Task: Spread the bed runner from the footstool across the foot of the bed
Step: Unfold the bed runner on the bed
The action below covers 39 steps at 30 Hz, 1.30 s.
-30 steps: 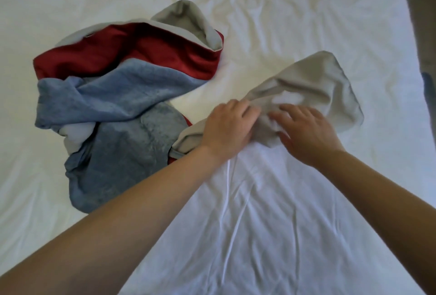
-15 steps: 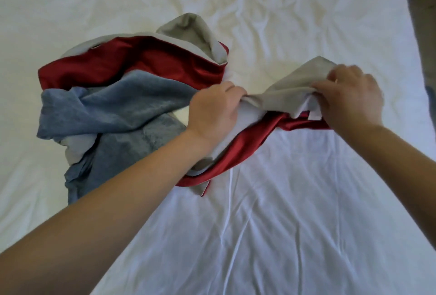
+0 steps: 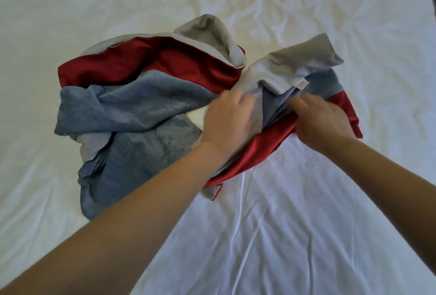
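The bed runner (image 3: 141, 96) lies bunched on the white bed (image 3: 283, 235), with blue, red satin and grey sides showing. Most of it is heaped left of centre; one end stretches right, partly turned over, with a small pink label on its grey flap. My left hand (image 3: 227, 121) rests on the grey and blue folds in the middle, blurred, fingers curled into the fabric. My right hand (image 3: 323, 120) grips the blue and red layers at the right end. The footstool is out of view.
Wrinkled white sheet covers the whole bed around the runner. The bed's right edge (image 3: 433, 23) shows at the far top right, with dark floor beyond it.
The right end of the runner has been turned over, exposing blue and red beneath the grey. My right hand moved down and left; my left hand shifted slightly right.
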{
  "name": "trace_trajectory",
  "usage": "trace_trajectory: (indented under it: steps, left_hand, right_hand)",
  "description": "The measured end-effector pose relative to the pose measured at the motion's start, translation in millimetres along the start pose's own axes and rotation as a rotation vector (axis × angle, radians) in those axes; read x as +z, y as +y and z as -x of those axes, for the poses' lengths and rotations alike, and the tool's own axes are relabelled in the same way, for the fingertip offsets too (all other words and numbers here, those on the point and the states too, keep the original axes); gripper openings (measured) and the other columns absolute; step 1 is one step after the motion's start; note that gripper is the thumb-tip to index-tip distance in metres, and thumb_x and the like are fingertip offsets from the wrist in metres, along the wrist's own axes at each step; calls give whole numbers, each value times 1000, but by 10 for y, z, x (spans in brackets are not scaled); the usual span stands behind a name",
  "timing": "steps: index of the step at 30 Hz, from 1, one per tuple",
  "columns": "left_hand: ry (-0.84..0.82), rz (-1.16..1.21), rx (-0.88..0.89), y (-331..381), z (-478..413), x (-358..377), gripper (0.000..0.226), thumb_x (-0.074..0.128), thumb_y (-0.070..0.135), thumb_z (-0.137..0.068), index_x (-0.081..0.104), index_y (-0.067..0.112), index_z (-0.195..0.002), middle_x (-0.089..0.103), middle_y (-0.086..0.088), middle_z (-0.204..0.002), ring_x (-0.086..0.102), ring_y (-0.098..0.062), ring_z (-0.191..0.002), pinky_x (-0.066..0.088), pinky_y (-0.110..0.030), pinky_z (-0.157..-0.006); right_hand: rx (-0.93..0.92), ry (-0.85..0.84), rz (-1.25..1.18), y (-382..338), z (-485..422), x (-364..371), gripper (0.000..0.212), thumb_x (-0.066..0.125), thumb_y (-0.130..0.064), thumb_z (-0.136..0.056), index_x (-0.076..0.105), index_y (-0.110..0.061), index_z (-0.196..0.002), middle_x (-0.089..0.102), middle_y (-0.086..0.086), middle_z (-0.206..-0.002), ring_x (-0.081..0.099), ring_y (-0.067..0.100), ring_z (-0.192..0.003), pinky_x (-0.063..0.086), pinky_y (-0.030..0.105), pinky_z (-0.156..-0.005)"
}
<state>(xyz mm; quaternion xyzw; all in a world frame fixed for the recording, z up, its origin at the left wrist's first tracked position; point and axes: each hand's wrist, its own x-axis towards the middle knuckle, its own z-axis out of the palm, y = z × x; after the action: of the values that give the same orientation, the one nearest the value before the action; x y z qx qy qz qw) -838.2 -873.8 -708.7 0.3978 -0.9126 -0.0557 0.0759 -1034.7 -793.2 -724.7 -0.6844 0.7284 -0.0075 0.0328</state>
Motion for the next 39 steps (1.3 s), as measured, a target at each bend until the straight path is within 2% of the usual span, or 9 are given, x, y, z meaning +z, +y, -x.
trace_trajectory:
  steps: [3, 6, 9, 14, 17, 21, 31, 35, 39]
  left_hand:
    - [-179, 131, 153, 366, 192, 153, 19, 58, 30, -83, 55, 14, -93, 59, -8, -91, 56, -29, -84, 37, -36, -61]
    - [-286, 37, 125, 580, 264, 384, 31, 65, 33, -81, 51, 17, -103, 60, -4, -99, 55, -24, -94, 43, -35, -72]
    - [-239, -38, 112, 646, 252, 442, 16, 68, 14, -76, 60, 19, -89, 65, 0, -84, 59, -21, -86, 47, -31, -69]
    - [-163, -46, 291, 694, 302, 382, 32, 75, -3, -37, 54, 18, -49, 52, 2, -46, 57, -19, -56, 43, -24, -52]
    - [-180, 12, 229, 810, 371, 356, 35, 78, -5, -36, 53, 16, -48, 51, 0, -44, 54, -19, -46, 37, -21, -42]
    - [-236, 111, 193, 1092, 685, 390, 33, 78, -3, -41, 54, 16, -52, 53, -1, -47, 53, -20, -41, 29, -20, -37]
    - [-447, 185, 361, 1685, 1145, 373, 32, 79, 2, -31, 56, 14, -49, 53, 0, -45, 53, -21, -39, 20, -20, -38]
    - [-443, 231, 458, 1938, 1288, 389, 21, 76, 2, -46, 61, 10, -58, 59, -6, -53, 60, -25, -47, 33, -22, -39]
    - [-546, 303, 574, 1996, 1404, 333, 19, 51, -5, -76, 60, -2, -92, 64, -19, -85, 61, -37, -80, 34, -36, -55]
  right_hand:
    - [16, -84, 91, 164, 328, 105, 27, 65, -6, -72, 65, -13, -98, 61, 4, -84, 58, 29, -75, 48, 34, -53]
    - [131, -157, 117, 226, 466, 223, 48, 67, -7, -66, 62, -14, -113, 61, 5, -100, 59, 30, -89, 51, 36, -64]
    - [128, -220, 114, 184, 447, 335, 54, 66, -10, -75, 53, -15, -127, 60, 5, -114, 57, 29, -103, 52, 36, -73]
    - [102, -108, 160, 209, 425, 375, 20, 64, -2, -78, 62, -10, -97, 62, 8, -82, 57, 30, -74, 39, 33, -54]
    - [88, -74, 140, 296, 508, 317, 16, 68, -2, -74, 64, -13, -86, 62, 4, -74, 56, 27, -68, 34, 30, -52]
    - [43, -95, 107, 481, 992, 288, 14, 66, -6, -75, 68, -16, -84, 67, 0, -77, 58, 27, -70, 42, 31, -55]
    - [87, -13, 2, 583, 2481, 340, 24, 75, 6, -56, 72, -8, -76, 66, 7, -67, 61, 31, -59, 51, 36, -49]
    - [162, -41, 57, 649, 2933, 330, 14, 63, -6, -69, 73, -8, -79, 67, 8, -71, 63, 32, -63, 53, 37, -53]
    - [274, -134, 72, 670, 3417, 413, 41, 38, -26, -78, 73, -8, -86, 69, 8, -78, 64, 33, -68, 54, 39, -58]
